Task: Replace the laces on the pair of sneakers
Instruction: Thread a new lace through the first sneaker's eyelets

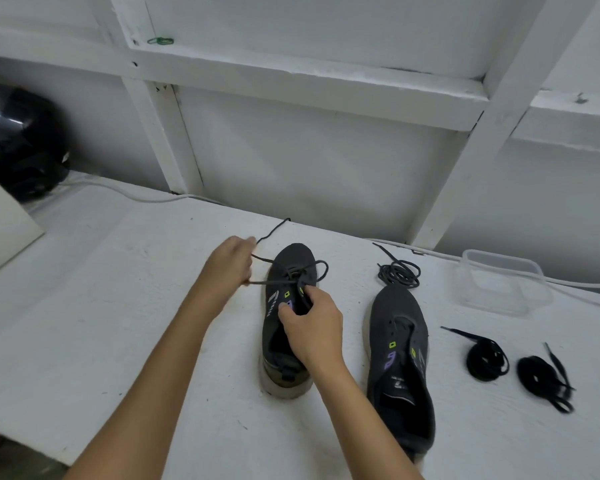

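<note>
The white table [125,306] spreads under me, set against a white framed wall [309,161], with a black helmet [18,140] at its far left corner. On the table stand my two dark sneakers, toes pointing away from me: the left sneaker [290,344] between my arms, the right sneaker [400,368] just beside it, without a lace. A clear plastic container [499,282] sits empty-looking at the far right, near a white cable [568,282]. My right hand [312,327] rests on the left sneaker's tongue area, fingers pinched around the grey lace [281,282] at the eyelets. My left hand [229,265] is closed on the same lace to the shoe's left, its end trailing beyond my fingers. A removed grey lace [399,273] lies bunched past the right sneaker's toe. Two coiled black laces [487,356] [542,379] lie right of that sneaker, well apart from my hands.
</note>
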Tool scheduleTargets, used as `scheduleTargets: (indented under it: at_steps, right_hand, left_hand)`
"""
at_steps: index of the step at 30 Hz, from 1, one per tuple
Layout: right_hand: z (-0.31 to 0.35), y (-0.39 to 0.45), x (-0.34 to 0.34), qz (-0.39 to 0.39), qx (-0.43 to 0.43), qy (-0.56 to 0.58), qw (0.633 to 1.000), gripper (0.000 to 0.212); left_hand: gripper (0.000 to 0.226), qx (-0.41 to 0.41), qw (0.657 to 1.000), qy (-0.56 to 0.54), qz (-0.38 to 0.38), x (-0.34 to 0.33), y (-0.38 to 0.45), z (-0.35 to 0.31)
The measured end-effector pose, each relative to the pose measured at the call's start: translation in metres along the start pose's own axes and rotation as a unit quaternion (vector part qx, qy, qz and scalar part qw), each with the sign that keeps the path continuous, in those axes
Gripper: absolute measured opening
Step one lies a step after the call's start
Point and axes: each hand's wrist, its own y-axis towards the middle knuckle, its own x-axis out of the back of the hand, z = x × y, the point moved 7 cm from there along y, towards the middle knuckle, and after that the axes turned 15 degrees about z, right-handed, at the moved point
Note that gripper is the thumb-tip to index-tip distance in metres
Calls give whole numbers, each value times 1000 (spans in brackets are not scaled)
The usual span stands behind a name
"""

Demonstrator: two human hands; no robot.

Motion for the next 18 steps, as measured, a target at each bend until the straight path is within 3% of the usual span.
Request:
scheduleTargets:
  at_steps: [1,2,4,6,7,9,10,12,14,18]
  right_hand:
    - [1,0,0,0,0,-3,1000,16]
    - [1,0,0,1,1,-6,1000,15]
    - [2,0,0,2,2,-7,1000,14]
    - [2,0,0,-1,0,-7,1000,16]
    - [1,0,0,-3,-1,-9,1000,17]
    - [1,-1,0,-4,-4,-9,1000,20]
    - [1,-1,0,-4,-6,-7,1000,21]
    - [2,-1,0,-4,-9,-7,1000,20]
    - [1,-1,0,-4,-13,-8,1000,17]
    - [3,2,1,12,-31,-19,999,18]
  left_hand:
    - [29,1,982,187,-8,0,0,0]
    - [25,-5,952,307,15,-5,0,0]
    - [14,2,906,409,107,-19,0,8]
    - [6,11,888,432,157,-24,0,8]
    - [11,3,907,384,175,-24,0,5]
    - [16,-36,973,157,163,-16,-2,-12]
    - [19,-60,988,28,141,-8,-2,-20]
    - [22,-85,978,-142,127,0,-2,-29]
    - [24,-82,968,-192,140,-3,-3,-30]
    - [25,-62,973,-169,142,-12,-2,-30]
